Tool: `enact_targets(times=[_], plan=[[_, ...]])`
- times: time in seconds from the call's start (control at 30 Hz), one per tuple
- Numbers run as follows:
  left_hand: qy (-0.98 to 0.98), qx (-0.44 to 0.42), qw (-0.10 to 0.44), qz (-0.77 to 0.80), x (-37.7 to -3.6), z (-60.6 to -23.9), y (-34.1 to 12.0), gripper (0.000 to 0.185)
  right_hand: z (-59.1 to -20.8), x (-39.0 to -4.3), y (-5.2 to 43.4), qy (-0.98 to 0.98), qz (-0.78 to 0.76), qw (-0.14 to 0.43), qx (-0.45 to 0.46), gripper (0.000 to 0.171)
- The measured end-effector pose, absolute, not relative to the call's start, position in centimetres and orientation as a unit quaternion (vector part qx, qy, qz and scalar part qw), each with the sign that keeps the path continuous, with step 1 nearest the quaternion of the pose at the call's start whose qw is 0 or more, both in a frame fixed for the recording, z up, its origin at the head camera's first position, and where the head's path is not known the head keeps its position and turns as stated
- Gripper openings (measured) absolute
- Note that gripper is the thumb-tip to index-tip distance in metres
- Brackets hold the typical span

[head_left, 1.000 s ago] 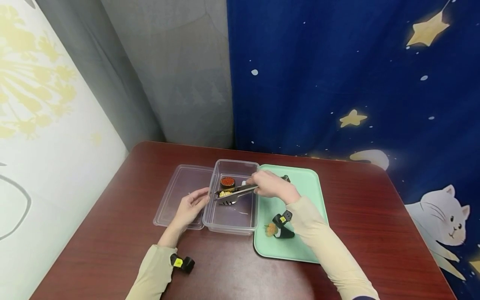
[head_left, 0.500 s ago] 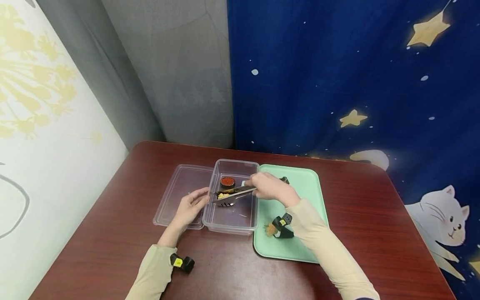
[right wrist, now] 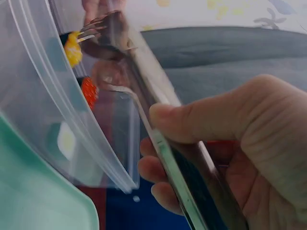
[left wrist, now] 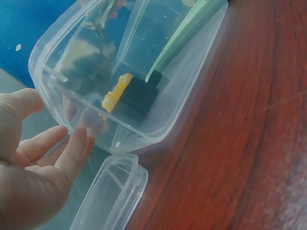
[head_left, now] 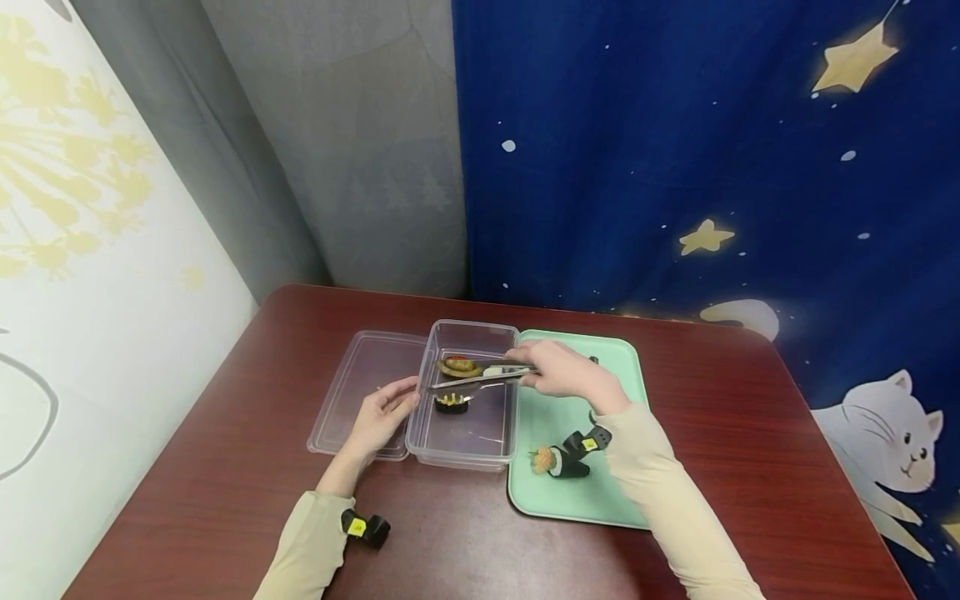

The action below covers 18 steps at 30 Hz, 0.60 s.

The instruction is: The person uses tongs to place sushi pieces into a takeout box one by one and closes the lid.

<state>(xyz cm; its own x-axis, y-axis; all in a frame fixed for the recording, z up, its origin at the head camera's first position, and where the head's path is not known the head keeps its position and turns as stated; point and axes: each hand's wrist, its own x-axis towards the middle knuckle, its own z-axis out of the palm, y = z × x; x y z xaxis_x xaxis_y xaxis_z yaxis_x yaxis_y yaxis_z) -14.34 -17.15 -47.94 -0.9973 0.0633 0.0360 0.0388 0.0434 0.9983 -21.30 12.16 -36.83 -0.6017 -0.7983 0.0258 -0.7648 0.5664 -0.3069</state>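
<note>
My right hand (head_left: 558, 369) holds metal tongs (right wrist: 160, 143) over the clear plastic container (head_left: 461, 454), thumb on one side and fingers on the other. The tong arms stand apart. Under their slotted end, a yellow-topped sushi piece (head_left: 452, 404) wrapped in black sits on the container floor, apart from the upper arm; whether the lower one touches it I cannot tell. Behind the tongs is a red-topped sushi piece (right wrist: 89, 92), partly covered in the head view. A white piece (right wrist: 66, 140) lies farther right inside. My left hand (head_left: 378, 417) touches the container's left wall with extended fingers.
A clear lid (head_left: 333, 408) lies flat to the left, partly under the left hand. On the right, against the container, a mint-green tray (head_left: 615, 354) carries a black hand roll (head_left: 567, 463) with an orange filling. A dark item near its far end is mostly hidden by the right hand.
The tongs have spread and lifted off the yellow-topped sushi, which now rests on the container floor. My right hand has shifted slightly right; the left hand stays put.
</note>
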Motion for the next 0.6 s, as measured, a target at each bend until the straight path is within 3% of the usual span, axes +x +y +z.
enact_targets(times=[0.6], plan=[[0.734, 0.025, 0.009, 0.678, -14.2, -47.8, -17.0, 0.038, -37.4, -19.1, 20.9, 0.895, -0.239, 0.002, -0.377, 0.045]])
